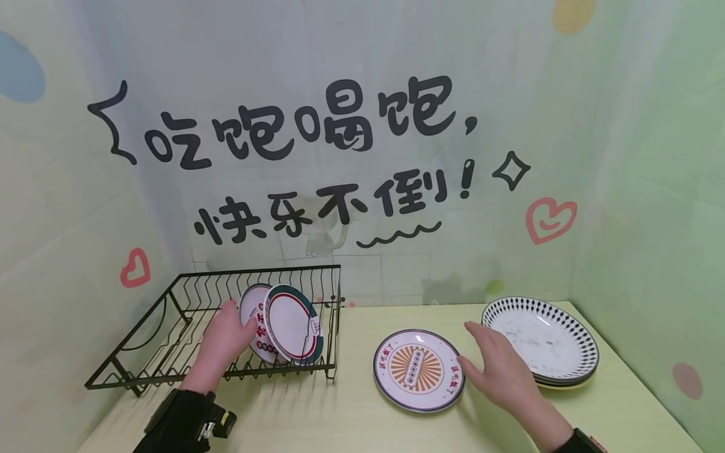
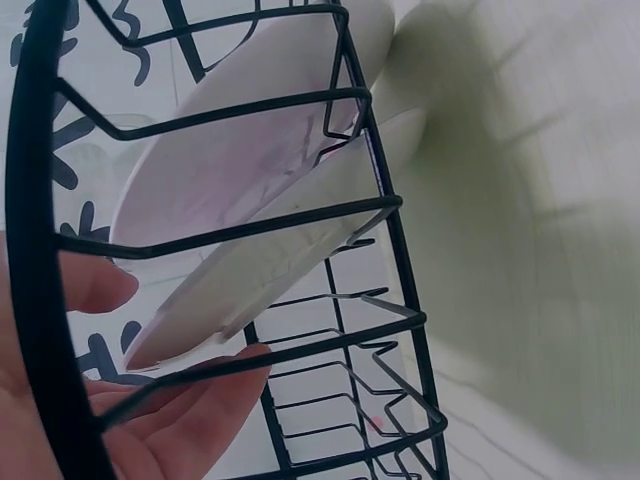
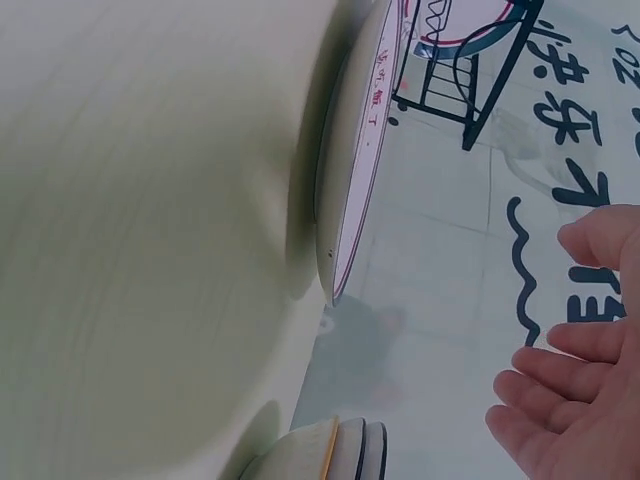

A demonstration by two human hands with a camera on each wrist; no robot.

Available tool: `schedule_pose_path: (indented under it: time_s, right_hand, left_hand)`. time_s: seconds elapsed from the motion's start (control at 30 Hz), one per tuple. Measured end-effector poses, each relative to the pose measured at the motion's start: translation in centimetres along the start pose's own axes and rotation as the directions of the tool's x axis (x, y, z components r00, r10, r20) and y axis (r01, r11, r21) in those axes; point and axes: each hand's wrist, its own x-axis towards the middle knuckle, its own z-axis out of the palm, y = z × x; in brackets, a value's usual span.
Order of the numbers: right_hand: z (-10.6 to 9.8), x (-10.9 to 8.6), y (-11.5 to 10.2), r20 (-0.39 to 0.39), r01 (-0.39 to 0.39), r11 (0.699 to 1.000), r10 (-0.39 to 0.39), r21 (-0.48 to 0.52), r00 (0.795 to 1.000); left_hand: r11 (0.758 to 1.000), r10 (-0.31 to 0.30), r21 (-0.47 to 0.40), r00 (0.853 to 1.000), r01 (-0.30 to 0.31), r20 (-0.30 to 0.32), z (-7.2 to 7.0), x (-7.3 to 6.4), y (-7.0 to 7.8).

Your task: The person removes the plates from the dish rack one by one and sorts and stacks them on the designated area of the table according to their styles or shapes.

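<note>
The head view looks forward and down across the surface (image 1: 351, 415), the rack (image 1: 260, 271) at eight o'clock. The left wrist view, turned sideways, sits very near the rack; the right, also sideways, looks low along the surface at nine o'clock. All three share the lettered backdrop (image 1: 362, 163).

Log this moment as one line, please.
left hand: at two plates in wire rack | right hand: empty, clear of sunburst plate | stacked dishes: right of sunburst plate

Green-rimmed plate (image 1: 291, 326) and red-lettered plate (image 1: 259, 307), both tilted beside left hand (image 1: 225, 335), and sunburst plate (image 1: 419, 371), flat, just left of right hand (image 1: 501, 368)
</note>
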Motion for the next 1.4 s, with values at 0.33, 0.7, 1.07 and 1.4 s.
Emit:
schedule_pose_path:
  time_s: [0.33, 0.7, 1.07, 1.4]
  right_hand:
    - [0.3, -0.3, -0.1, -0.033, 0.099, 0.995, -0.098, 0.017, 0.995]
    - [1.0, -0.8, -0.3, 0.053, 0.098, 0.994, -0.1, 0.045, 0.994]
    - [1.3, -1.1, -1.1, 0.092, 0.128, 0.99, -0.133, 0.06, 0.987]
    - [1.6, -1.2, -1.5, 0.049, 0.201, 0.979, -0.203, 0.038, 0.978]
  left_hand:
    - [1.0, 0.009, 0.01, 1.0, -0.009, 0.012, 0.3, 0.2, -0.4]
    - [0.999, -0.023, -0.045, 0.998, 0.025, 0.051, 0.5, 0.2, -0.7]
    - [0.996, -0.053, -0.074, 0.995, 0.059, 0.079, 0.5, 0.2, -0.6]
    - [0.991, -0.057, -0.119, 0.997, 0.063, 0.049, 0.8, 0.2, -0.3]
